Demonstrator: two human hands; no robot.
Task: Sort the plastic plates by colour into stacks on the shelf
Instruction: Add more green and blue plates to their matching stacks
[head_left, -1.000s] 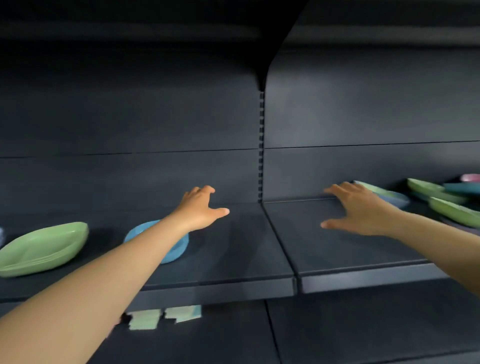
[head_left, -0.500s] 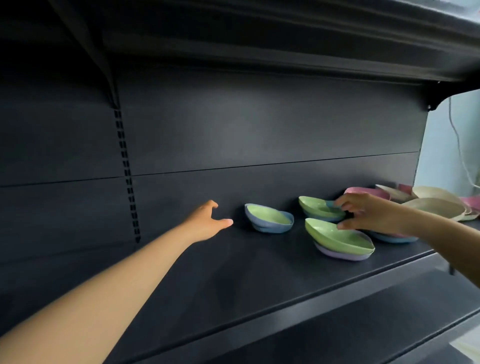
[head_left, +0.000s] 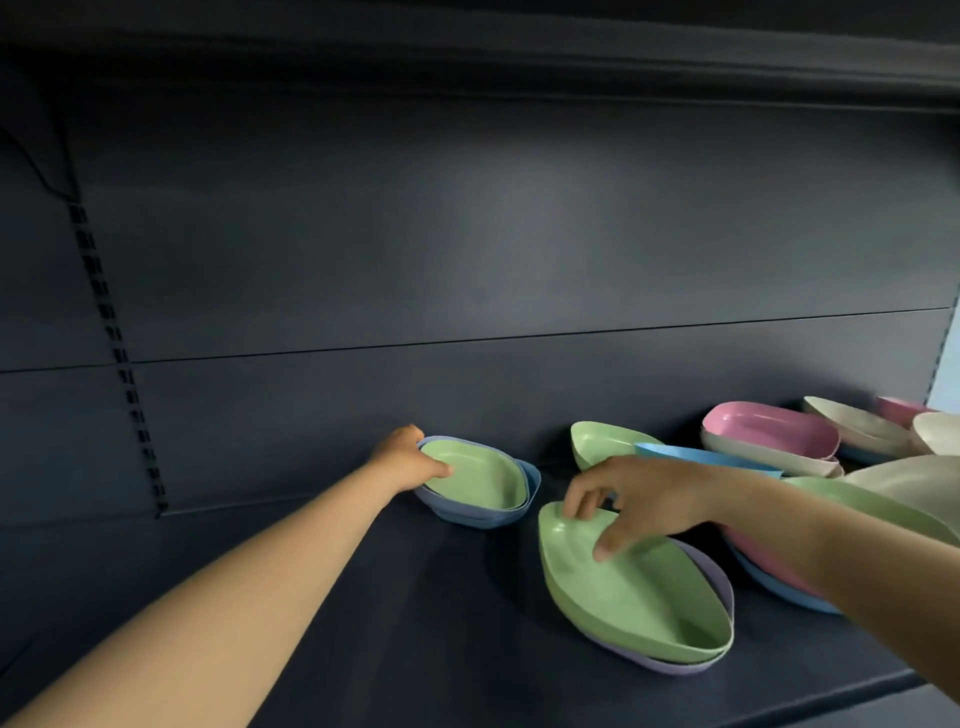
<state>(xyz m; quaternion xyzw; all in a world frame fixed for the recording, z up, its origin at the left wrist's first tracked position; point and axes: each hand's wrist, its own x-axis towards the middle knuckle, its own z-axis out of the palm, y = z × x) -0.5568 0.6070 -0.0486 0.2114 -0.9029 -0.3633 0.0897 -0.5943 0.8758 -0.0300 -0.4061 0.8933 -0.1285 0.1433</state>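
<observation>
- Dark shelf (head_left: 311, 597), plates scattered over its right half, dark back panel (head_left: 467, 234) behind.
- Left hand (head_left: 402, 460) reaches to the far-left pile: thumb lies over the near rim of a green plate (head_left: 475, 478), other fingers go round the far rim, so it pinches that plate's left edge.
- That green plate sits nested inside a blue-grey plate (head_left: 467, 514), with another blue rim showing at its 3 o'clock side.
- Right hand (head_left: 639, 499) is over the front pile, fingers spread and curled down; fingertips (head_left: 574, 509) touch the far rim of the big green plate (head_left: 634, 587), thumb tip rests on its inside surface. Cannot tell if it really grips or just touches.
- Big green plate lies on a lilac plate (head_left: 719, 577), lilac edge showing along the right and front.
- Front pile is at 4 o'clock from the left pile, near but apart.
- Behind the right hand, at 12 o'clock: another green plate (head_left: 597, 441), tilted, with a light blue plate (head_left: 701, 456) overlapping its right edge.
- At 2 o'clock from the right hand: pink plate (head_left: 763, 428) nested on a cream one (head_left: 769, 460).
- Far right: more cream plates (head_left: 857, 426), a bit of pink behind, partly cut off by the frame.
- Under the right forearm: green, pink and blue plates (head_left: 779, 592) stacked mixed, mostly hidden by the arm.
- Slotted upright (head_left: 117, 353) runs down the back panel at 9 o'clock.
</observation>
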